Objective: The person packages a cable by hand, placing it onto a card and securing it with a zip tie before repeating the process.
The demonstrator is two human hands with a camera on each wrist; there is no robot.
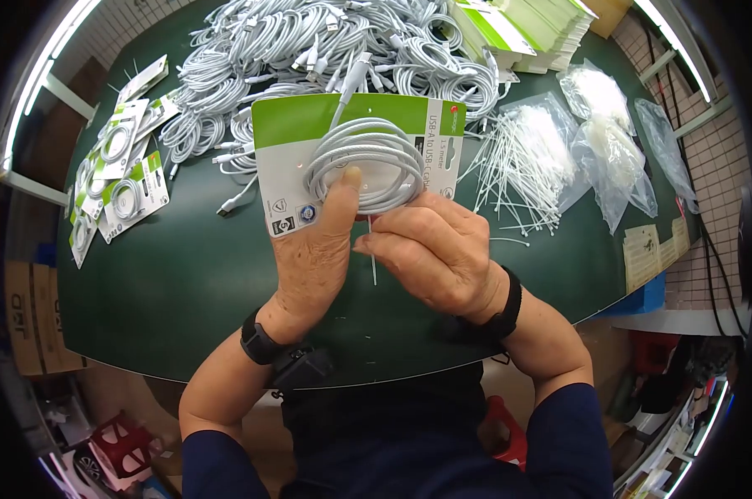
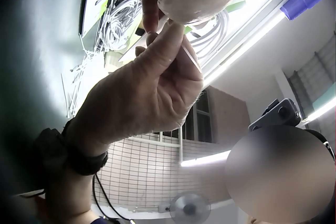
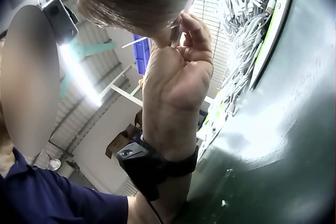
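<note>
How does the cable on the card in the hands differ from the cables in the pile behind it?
The held cable lies alone on a green and white card, pressed by the left hand; the piled cables lie heaped on the table, untouched. Both are pale and wound in coils.

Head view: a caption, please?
Left hand grips a card with a coiled USB cable; right hand pinches a cable tie.
</note>
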